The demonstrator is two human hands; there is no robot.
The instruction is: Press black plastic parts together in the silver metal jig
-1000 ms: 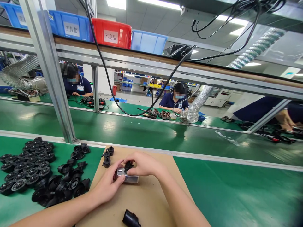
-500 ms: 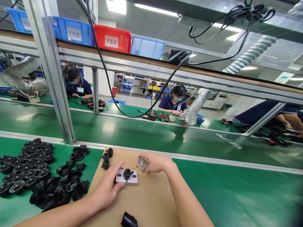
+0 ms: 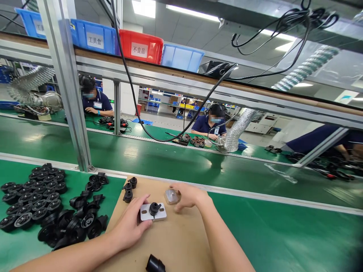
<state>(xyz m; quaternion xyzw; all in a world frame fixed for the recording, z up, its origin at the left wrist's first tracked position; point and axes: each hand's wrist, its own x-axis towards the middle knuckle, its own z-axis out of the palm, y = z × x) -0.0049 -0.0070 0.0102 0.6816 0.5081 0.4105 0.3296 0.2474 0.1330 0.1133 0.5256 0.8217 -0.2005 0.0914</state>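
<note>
Fixture (image 3: 146, 216), metal, one: its left end clasped between thumb and fingers of the left hand (image 3: 129, 223); black fitting (image 3: 154, 209) on top. Clear block (image 3: 171, 197), one: apparently resting on cardboard (image 3: 181, 241), just beside the fixture's right end. Right hand (image 3: 190, 196): fingers, around the block half a second ago, now spread wider, contact uncertain; block seemingly released, hand freed.
</note>
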